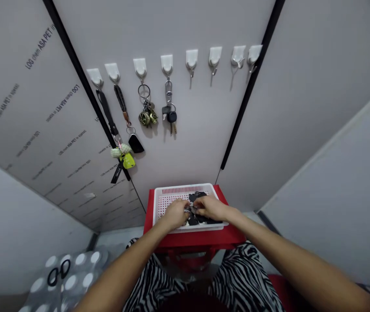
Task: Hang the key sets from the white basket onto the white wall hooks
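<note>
Both my hands reach into a white perforated basket (171,190) that sits on a red stool (201,238). My left hand (175,213) and my right hand (210,207) are curled together over a dark pile of keys and key fobs (198,197) in the basket. Between their fingertips is a small dark and metallic item; I cannot make out what it is. On the wall above, a row of white adhesive hooks (167,63) runs left to right. The left hooks carry key sets: a strap with a green fob (126,160), a black fob (135,143), a brass keyring (147,117) and car keys (171,116).
The hooks at the right (215,56) hang bare. Grey wall panels with black seams (246,99) enclose the spot. My zebra-patterned trousers (237,277) are under the stool's front edge. A dotted grey cushion (70,268) lies at the lower left.
</note>
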